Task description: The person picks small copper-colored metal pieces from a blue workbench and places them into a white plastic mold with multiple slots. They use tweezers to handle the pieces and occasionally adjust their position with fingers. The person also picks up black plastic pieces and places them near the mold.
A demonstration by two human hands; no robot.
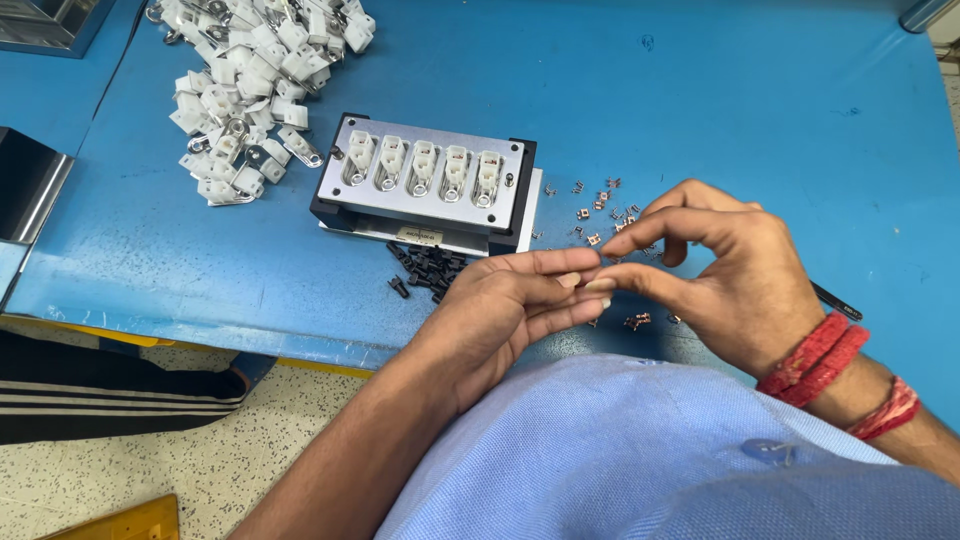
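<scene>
Left hand [505, 300]: palm turned up, just in front of the metal block, fingers stretched out to the right and lying close together; its fingertips meet the right hand's thumb and forefinger.
Left grip: whether it pinches anything I cannot tell, since the meeting fingertips hide whatever is between them.
Right hand [725, 270]: held above the tabletop at the right, thumb and forefinger drawn together toward the left fingertips, the other fingers curled above.
Right grip: closed to a pinch at the tips; what it pinches is too small to make out.
Small metal clips [600, 205]: tiny copper-coloured pieces scattered on the tabletop just behind and beneath both hands, a few more lying under the right palm.
Metal block [428, 180]: a grey plate on a black base, carrying five white plastic housings in a row, each in its own pocket; it stands just behind the left hand.
Black parts [425, 268]: a small heap of dark pieces on the tabletop, touching the front edge of the block and just left of the left fingers.
White housings [255, 80]: a loose pile with metal tabs, at the far left, well apart from the hands.
Red threads [825, 355]: wound round the right wrist.
Tabletop [700, 90]: blue, bare at the far right.
</scene>
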